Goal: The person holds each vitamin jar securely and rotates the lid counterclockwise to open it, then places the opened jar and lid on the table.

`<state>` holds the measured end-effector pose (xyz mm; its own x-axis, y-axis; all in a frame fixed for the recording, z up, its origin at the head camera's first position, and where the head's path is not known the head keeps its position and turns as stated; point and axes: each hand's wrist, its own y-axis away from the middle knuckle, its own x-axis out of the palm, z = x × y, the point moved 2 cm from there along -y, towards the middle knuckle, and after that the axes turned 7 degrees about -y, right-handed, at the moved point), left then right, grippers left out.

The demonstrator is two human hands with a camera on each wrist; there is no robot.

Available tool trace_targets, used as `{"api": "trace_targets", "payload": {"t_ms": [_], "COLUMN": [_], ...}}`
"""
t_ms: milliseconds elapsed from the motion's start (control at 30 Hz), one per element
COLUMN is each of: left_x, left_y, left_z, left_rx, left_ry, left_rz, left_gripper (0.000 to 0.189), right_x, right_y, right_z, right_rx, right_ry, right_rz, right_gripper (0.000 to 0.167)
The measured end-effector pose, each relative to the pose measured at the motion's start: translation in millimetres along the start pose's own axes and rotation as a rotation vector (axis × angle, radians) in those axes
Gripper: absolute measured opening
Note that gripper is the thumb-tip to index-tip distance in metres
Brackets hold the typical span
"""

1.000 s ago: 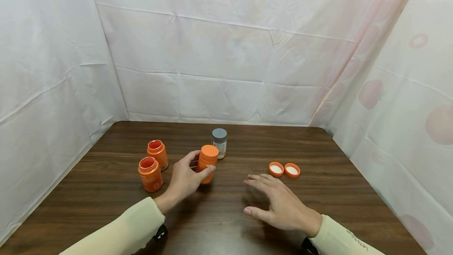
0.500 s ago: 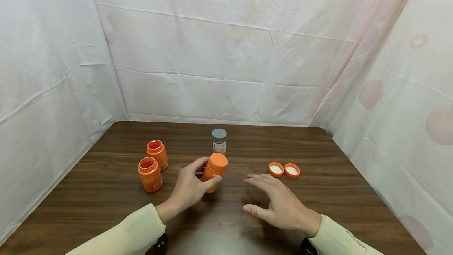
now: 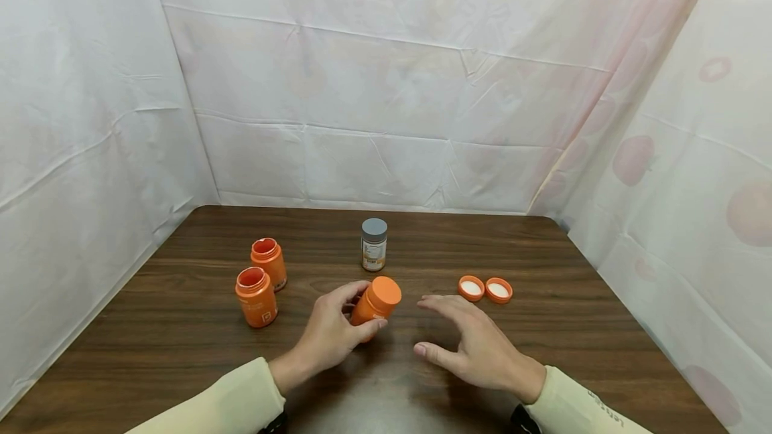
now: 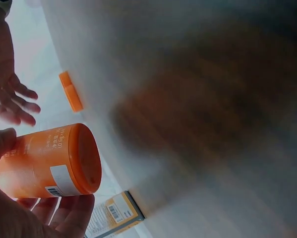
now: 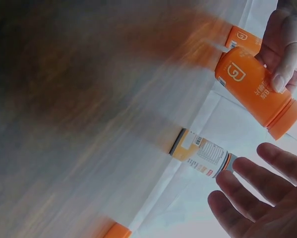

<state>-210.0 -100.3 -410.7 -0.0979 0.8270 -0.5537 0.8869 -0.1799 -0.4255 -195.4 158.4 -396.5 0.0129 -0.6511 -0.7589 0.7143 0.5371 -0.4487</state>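
Note:
My left hand (image 3: 332, 330) grips a capped orange bottle (image 3: 375, 303) round its body, thumb on the near side, with the bottle leaning to the right. In the left wrist view the orange bottle (image 4: 54, 161) shows its base and a small barcode label. To its right, my right hand (image 3: 479, 347) hovers with fingers spread and holds nothing. The right wrist view shows the right hand's fingers (image 5: 255, 183) apart from the bottle's cap (image 5: 285, 119).
Two uncapped orange bottles, a front one (image 3: 257, 300) and a rear one (image 3: 269, 263), stand at the left. A grey-capped bottle (image 3: 374, 246) stands behind the held one. Two orange caps lie inside-up at the right, a left cap (image 3: 470, 288) and a right cap (image 3: 498, 290).
My left hand has brought the orange bottle rightward and nearer to me, tilting it more to the right. The grey-capped bottle is now uncovered. My right hand has hardly moved.

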Motion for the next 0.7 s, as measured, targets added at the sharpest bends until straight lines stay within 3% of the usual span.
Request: {"api": "trace_targets", "payload": {"t_ms": [467,700], "left_x": [6.3,8.3], "left_y": [6.2,7.7], "left_z": [-12.3,-15.3], "left_rx": [0.103,0.125], "left_ry": [-0.052,-0.077], "left_rz": [0.069,0.110], "left_gripper": [0.056,0.055], "right_x": [1.1,2.0], "right_y": [-3.5,-8.4], "right_z": [2.8,7.9], "right_rx": [0.007,-0.010], "right_ry": [-0.054,-0.070], "right_rz": [-0.039,-0.058], "right_gripper": [0.063,0.064]}}
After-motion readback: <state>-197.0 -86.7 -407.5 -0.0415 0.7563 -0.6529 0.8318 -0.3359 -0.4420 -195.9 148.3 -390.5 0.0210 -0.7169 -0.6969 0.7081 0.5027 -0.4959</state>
